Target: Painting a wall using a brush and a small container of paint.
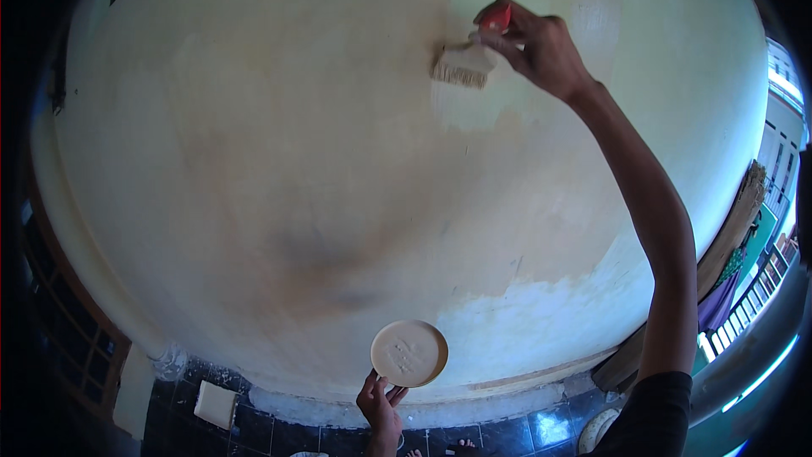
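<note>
My right hand (537,46) grips a wide paintbrush (459,68) with a red handle and pale bristles, held against the upper wall (262,118). The wall is cream with uneven beige patches, a pale greenish area around the brush and a whiter patch lower right. Down at the lower middle, my left hand (381,406) holds a shallow round cream container (408,351) from beneath its near edge, with smooth cream paint and a few marks inside.
Dark tiled floor (330,442) runs along the wall's foot, with a pale square object (216,404) at left. A wood-framed window (59,288) stands far left. Wooden boards (726,233), hanging cloth (719,300) and a railing (748,305) line the right side.
</note>
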